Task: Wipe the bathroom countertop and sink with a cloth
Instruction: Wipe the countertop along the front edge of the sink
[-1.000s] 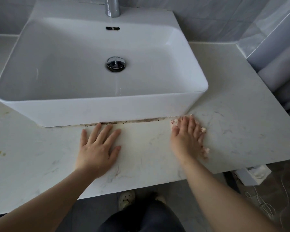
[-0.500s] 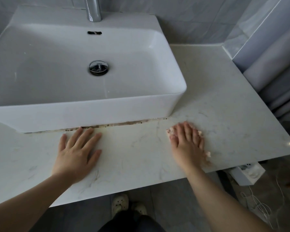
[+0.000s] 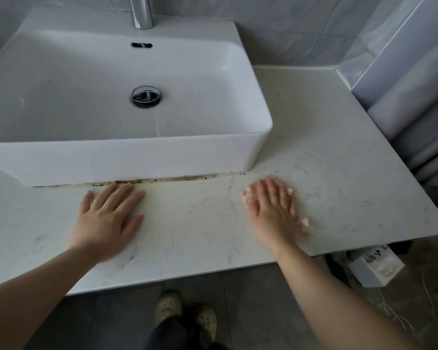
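Countertop (image 3: 339,147): left hand (image 3: 106,218) flat, right hand (image 3: 273,210) atop cloth (image 3: 305,221)

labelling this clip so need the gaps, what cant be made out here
1. Cloth: head view, mostly under the right hand; only pink edges show.
2. Tap: head view, top cut off by the frame's upper edge.
3. White box on the floor: head view, partly behind the countertop; too small to identify.

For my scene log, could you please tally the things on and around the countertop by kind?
Hands: 2 (left hand, right hand)
Cloth: 1, under the right hand
Sink: 1
Faucet: 1
Drain plug: 1
Countertop: 1
Shoes: 2
Total: 9
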The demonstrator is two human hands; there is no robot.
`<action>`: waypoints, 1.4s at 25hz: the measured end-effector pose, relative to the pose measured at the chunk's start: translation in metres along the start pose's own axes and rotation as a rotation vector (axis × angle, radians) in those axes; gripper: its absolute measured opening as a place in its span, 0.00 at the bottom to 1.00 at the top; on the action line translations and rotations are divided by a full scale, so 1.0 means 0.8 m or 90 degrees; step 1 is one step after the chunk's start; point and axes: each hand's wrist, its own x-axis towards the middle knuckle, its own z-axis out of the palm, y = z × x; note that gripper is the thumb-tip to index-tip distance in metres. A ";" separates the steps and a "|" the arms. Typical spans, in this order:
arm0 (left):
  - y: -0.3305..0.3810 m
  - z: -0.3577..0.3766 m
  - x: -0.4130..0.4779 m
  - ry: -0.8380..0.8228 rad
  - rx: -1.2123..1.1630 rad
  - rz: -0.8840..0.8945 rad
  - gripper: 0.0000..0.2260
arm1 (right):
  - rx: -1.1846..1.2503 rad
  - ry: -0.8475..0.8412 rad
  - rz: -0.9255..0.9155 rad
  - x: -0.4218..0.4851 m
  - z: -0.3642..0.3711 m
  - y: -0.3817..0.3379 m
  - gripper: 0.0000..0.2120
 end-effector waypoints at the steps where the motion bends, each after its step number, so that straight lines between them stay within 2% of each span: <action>1: 0.000 0.000 0.000 -0.001 -0.001 -0.002 0.26 | -0.004 0.001 0.077 0.000 0.000 -0.003 0.38; 2: 0.000 -0.001 0.001 -0.007 -0.001 -0.002 0.26 | -0.002 0.011 0.075 -0.008 -0.001 -0.024 0.37; 3: -0.001 -0.002 0.001 -0.013 -0.001 -0.002 0.26 | 0.010 0.024 0.004 -0.022 0.002 -0.053 0.34; 4: -0.001 -0.003 0.002 -0.018 0.000 -0.002 0.26 | 0.024 0.022 -0.120 -0.038 0.006 -0.087 0.29; 6: 0.000 -0.003 0.001 -0.032 0.004 -0.002 0.26 | 0.033 -0.071 -0.382 -0.071 0.016 -0.135 0.25; 7: 0.000 -0.002 0.001 -0.040 0.004 0.002 0.26 | 0.015 -0.085 -0.446 -0.074 0.014 -0.142 0.26; 8: -0.002 -0.003 0.002 -0.051 0.002 0.009 0.27 | 0.002 -0.045 -0.448 -0.063 0.014 -0.136 0.26; 9: -0.006 -0.006 0.003 -0.069 -0.003 0.019 0.30 | -0.008 -0.019 -0.386 -0.049 0.013 -0.125 0.27; 10: -0.010 -0.012 0.005 -0.082 -0.011 0.032 0.34 | -0.017 -0.001 -0.277 -0.034 0.014 -0.109 0.29; 13: -0.029 -0.030 -0.002 -0.115 -0.034 0.057 0.48 | 0.004 0.014 0.107 -0.012 0.011 -0.084 0.29; 14: -0.043 -0.035 -0.008 -0.126 -0.027 0.058 0.50 | 0.009 0.011 0.167 -0.015 0.013 -0.102 0.28; 16: -0.076 -0.038 -0.024 -0.140 0.003 0.056 0.53 | 0.037 0.029 0.138 -0.031 0.020 -0.164 0.30; 18: -0.107 -0.033 -0.041 -0.151 0.049 0.055 0.53 | 0.061 -0.006 -0.054 -0.058 0.033 -0.236 0.31; 20: -0.131 -0.031 -0.049 -0.189 0.053 0.038 0.51 | 0.028 -0.058 -0.288 -0.087 0.036 -0.280 0.28; 21: -0.138 -0.032 -0.048 -0.199 0.055 0.038 0.51 | -0.001 -0.043 -0.349 -0.091 0.033 -0.281 0.27; 22: -0.144 -0.032 -0.048 -0.203 0.055 0.043 0.52 | -0.027 -0.041 -0.362 -0.085 0.030 -0.270 0.28; 23: -0.148 -0.033 -0.048 -0.200 0.050 0.055 0.52 | -0.032 -0.042 -0.313 -0.074 0.029 -0.249 0.30; 25: -0.160 -0.033 -0.049 -0.188 0.039 0.074 0.52 | -0.023 -0.030 -0.067 -0.049 0.026 -0.204 0.33; 27: -0.170 -0.036 -0.051 -0.189 0.030 0.088 0.51 | 0.009 -0.008 0.176 -0.029 0.017 -0.200 0.29; 28: -0.174 -0.037 -0.052 -0.188 0.026 0.092 0.51 | 0.031 -0.005 0.241 -0.023 0.019 -0.218 0.28; 31: -0.178 -0.036 -0.053 -0.178 0.021 0.080 0.52 | 0.110 -0.012 0.277 -0.026 0.034 -0.308 0.28; 33: -0.175 -0.033 -0.052 -0.175 0.013 0.065 0.54 | 0.135 0.006 0.245 -0.039 0.051 -0.360 0.30; 35: -0.177 -0.032 -0.052 -0.187 0.015 0.062 0.55 | 0.143 0.033 0.163 -0.059 0.055 -0.400 0.31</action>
